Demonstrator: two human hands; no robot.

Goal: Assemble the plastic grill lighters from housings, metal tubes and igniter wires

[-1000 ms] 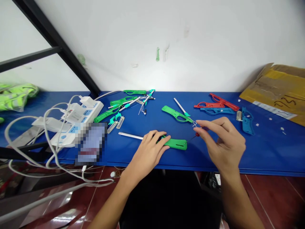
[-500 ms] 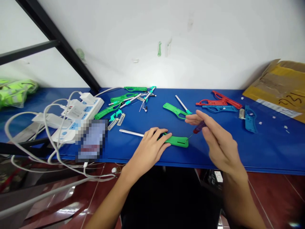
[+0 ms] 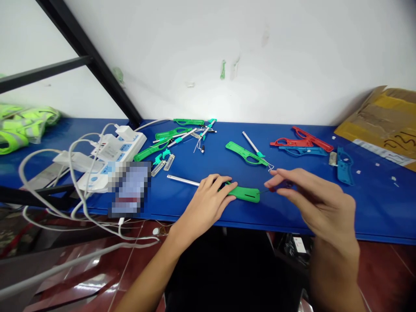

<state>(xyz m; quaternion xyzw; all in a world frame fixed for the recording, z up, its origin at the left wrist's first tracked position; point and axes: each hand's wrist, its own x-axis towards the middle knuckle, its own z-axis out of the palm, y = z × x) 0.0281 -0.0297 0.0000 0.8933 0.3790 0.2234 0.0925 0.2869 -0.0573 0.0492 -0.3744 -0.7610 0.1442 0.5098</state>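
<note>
My left hand [image 3: 210,197] presses a green long-nosed lighter [image 3: 250,194] flat on the blue table, fingers curled over its middle. The lighter's metal barrel [image 3: 182,180] sticks out to the left of the hand, and its slotted handle end to the right. In my right hand [image 3: 315,201], a small screwdriver [image 3: 282,185] with a dark red and purple handle is pinched between thumb and fingers. Its thin shaft points left at the handle end; whether the tip touches cannot be made out. Just behind lies an open green lighter shell [image 3: 240,149] beside a loose metal barrel [image 3: 252,143].
Several green shells and barrels [image 3: 177,136] lie at back left. Red shells [image 3: 302,141] and a blue shell [image 3: 345,167] lie right, before a cardboard box [image 3: 383,125]. A power strip [image 3: 130,149] with cables and a phone [image 3: 131,188] occupy the left.
My right hand has turned from flat, straightened fingers to a pinch on the screwdriver handle, which has moved slightly right and lower. The left hand stays on the lighter; the view has shifted slightly.
</note>
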